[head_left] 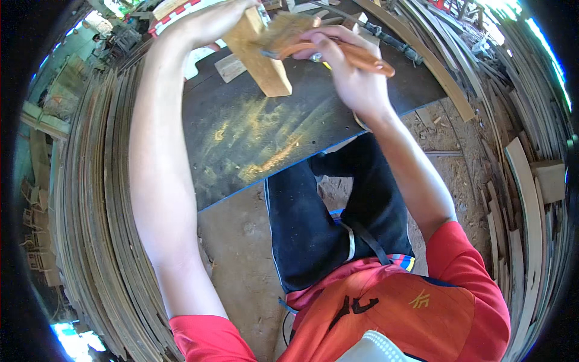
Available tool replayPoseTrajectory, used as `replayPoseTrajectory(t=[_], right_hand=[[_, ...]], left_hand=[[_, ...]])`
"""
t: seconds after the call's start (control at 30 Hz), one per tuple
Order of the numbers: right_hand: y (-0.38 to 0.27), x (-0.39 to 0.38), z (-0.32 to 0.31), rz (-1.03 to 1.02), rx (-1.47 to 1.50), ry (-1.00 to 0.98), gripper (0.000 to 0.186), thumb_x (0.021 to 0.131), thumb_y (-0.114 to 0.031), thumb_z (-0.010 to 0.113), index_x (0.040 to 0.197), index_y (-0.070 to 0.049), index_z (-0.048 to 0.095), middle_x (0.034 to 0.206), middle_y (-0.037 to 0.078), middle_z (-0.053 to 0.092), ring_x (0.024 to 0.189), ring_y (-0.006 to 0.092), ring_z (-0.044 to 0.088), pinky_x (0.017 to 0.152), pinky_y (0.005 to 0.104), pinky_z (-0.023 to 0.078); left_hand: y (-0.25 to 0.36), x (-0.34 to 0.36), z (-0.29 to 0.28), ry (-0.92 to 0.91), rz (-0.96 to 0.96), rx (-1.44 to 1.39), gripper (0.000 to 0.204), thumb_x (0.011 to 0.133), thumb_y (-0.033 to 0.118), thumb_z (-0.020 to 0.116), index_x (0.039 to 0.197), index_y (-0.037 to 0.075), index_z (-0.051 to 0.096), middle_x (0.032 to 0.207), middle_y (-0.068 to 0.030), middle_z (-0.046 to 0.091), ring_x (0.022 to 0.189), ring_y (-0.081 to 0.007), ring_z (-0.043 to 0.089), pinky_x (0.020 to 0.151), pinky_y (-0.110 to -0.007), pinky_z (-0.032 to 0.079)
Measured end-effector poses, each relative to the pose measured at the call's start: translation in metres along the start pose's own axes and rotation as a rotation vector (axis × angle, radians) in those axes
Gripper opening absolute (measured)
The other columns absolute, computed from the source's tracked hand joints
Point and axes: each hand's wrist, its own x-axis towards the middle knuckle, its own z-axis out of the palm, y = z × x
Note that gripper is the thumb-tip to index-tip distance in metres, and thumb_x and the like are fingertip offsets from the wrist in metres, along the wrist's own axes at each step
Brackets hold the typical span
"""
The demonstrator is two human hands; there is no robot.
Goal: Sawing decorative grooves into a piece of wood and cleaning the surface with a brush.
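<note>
Head view: a tan wooden block (258, 55) is slanting over the dark, dusty tabletop (316, 117).
Left hand (228, 15) is clamping its upper end; right hand (348, 51) is wrapping around an orange-brown brush (366, 59).

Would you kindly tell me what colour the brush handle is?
The brush handle is orange-brown; it shows best in the head view.
</note>
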Motion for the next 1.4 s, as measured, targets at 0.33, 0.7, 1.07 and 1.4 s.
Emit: replayPoseTrajectory(t=[0.33,0.7,1.07,1.4], right_hand=[[0.008,0.007,0.003,0.048,0.315,0.116,0.033,0.109,-0.03,0.056,0.129,-0.005,0.058,0.097,0.013,0.07,0.078,0.0245,0.071,0.065,0.0354,0.054],[-0.005,0.002,-0.019,0.18,0.281,-0.185,0.035,0.109,-0.029,0.057,0.129,-0.002,0.066,0.098,0.012,0.078,0.079,0.0174,0.075,0.058,0.0279,0.053],[-0.026,0.014,-0.051,0.005,0.573,-0.091,0.05,0.112,-0.042,0.039,0.126,0.002,0.06,0.098,0.02,0.072,0.079,0.0251,0.071,0.06,0.0323,0.047],[-0.057,0.023,-0.084,-0.122,0.161,-0.1,0.031,0.107,-0.023,0.054,0.11,0.003,0.071,0.089,0.014,0.075,0.075,0.0169,0.07,0.065,0.027,0.053]], left_hand=[[0.029,-0.015,-0.001,0.067,0.055,-0.039,0.056,0.115,0.042,0.029,0.149,0.006,0.054,0.153,-0.0166,0.056,0.141,-0.0281,0.052,0.117,-0.041,0.04],[0.022,-0.02,0.011,0.165,0.101,-0.189,0.093,0.1,0.084,0.025,0.162,0.018,0.045,0.173,-0.0219,0.024,0.162,-0.0306,0.019,0.13,-0.045,0.016],[0.066,-0.077,0.035,0.348,0.456,-0.134,0.093,0.076,0.039,0.096,0.146,0.014,0.041,0.139,-0.0183,0.06,0.131,-0.0363,0.061,0.11,-0.049,0.049],[0.075,-0.067,0.036,0.33,0.394,-0.208,0.116,0.057,0.046,0.103,0.153,0.022,0.042,0.112,-0.0121,0.066,0.112,-0.0327,0.066,0.099,-0.048,0.051]])
